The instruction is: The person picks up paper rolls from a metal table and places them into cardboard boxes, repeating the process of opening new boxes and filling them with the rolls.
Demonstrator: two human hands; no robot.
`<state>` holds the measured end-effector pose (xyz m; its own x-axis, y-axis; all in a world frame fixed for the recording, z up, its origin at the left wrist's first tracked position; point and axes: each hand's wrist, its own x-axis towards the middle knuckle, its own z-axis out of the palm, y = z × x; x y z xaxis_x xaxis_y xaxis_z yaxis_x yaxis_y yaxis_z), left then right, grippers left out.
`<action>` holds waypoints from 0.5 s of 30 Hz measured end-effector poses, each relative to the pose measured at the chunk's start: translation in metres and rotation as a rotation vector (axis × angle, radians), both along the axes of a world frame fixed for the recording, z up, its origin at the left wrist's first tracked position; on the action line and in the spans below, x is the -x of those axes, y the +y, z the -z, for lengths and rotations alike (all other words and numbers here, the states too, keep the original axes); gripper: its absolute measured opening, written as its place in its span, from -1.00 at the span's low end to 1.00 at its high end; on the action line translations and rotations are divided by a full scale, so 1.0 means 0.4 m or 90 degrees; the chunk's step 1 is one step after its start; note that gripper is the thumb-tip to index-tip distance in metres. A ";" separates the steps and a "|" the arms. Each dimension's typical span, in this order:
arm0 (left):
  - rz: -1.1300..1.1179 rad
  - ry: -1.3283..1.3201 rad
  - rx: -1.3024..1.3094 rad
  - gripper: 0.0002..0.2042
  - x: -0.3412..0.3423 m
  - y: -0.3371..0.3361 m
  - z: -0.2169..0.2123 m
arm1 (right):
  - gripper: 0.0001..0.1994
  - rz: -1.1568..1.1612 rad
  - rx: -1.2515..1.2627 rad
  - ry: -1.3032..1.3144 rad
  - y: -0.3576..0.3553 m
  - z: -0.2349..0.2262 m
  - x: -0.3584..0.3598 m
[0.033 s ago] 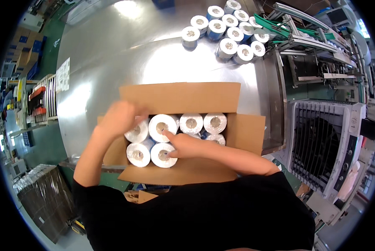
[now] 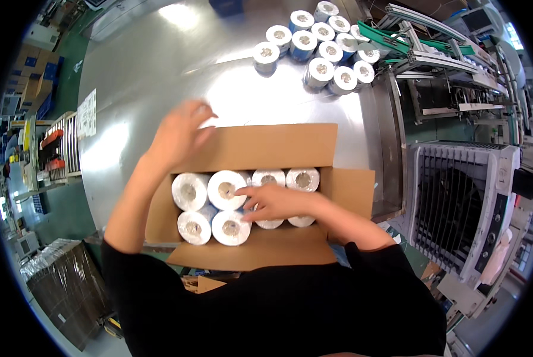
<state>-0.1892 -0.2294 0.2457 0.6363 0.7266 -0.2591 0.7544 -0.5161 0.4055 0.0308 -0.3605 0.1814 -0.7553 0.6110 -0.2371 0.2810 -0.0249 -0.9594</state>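
Rolls point(image 2: 228, 205) stand on end in the open box point(image 2: 266, 149), white with cardboard cores facing up, packed in two rows. Going left to right: the left hand point(image 2: 180, 134) hovers over the box's far-left corner, above the rear flap, fingers loosely curled and holding nothing; whether it touches the flap cannot be told. The nearest roll sits just below and toward the person from that hand, apart from it. Next, the right hand point(image 2: 275, 202) lies flat on the middle of the packed rolls, fingers spread and pointing left, fingertips resting on the top of one roll in the back row, clamped on nothing. Rolls lie directly under and beside its palm.

Judging by this, seating the rolls well calls for pressing down evenly with the flat palm, keeping each roll upright and snug against its neighbours, so that none tilts.

Farther right and beyond the box, loose rolls point(image 2: 323, 44) cluster on the steel table point(image 2: 159, 71), well apart from both hands.
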 end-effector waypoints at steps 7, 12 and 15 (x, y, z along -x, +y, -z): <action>0.206 0.087 -0.312 -0.61 -0.288 0.474 0.326 | -0.70 0.909 -0.055 -0.098 0.289 0.150 -0.487; 0.287 0.184 -0.292 -0.56 -0.472 0.666 0.538 | -0.15 0.793 0.223 -0.560 0.388 0.310 -0.638; 0.305 0.245 -0.215 -0.51 -0.524 0.713 0.602 | -0.05 0.789 0.203 -0.536 0.448 0.380 -0.662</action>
<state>0.0205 0.0560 0.0049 0.8151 0.4699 -0.3389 0.4706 -0.8782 -0.0857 0.2956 -0.1814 0.0296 0.5920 0.5780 -0.5617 0.3718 -0.8142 -0.4459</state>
